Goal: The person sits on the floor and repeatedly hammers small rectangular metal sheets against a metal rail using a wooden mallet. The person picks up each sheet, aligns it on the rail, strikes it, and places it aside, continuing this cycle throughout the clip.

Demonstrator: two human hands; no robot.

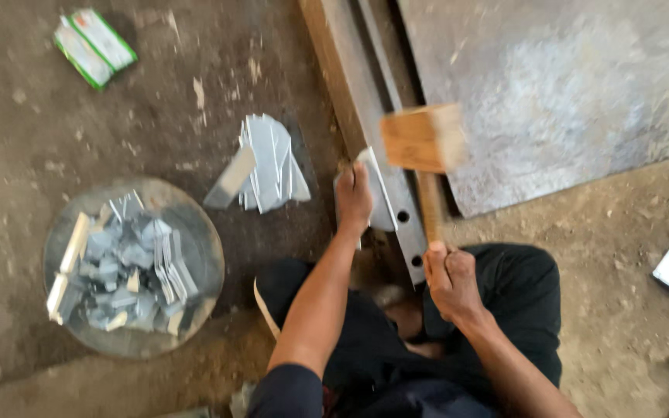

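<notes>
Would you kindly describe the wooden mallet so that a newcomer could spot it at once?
Find the long metal bar running up the dirt floor, beside the big grey sheet. The wooden mallet hangs over it, gripped by the right hand. It is the only pale wooden block among grey metal pieces.

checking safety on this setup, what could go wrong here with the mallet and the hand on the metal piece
1. The left hand pins the small metal piece on the steel bar right beside the wooden mallet; a stray blow could hit the fingers.
2. The right hand has its grip low on the handle, so the head may wander.
3. Cut metal pieces lie loose on the floor near the legs; their edges could cut.
</notes>
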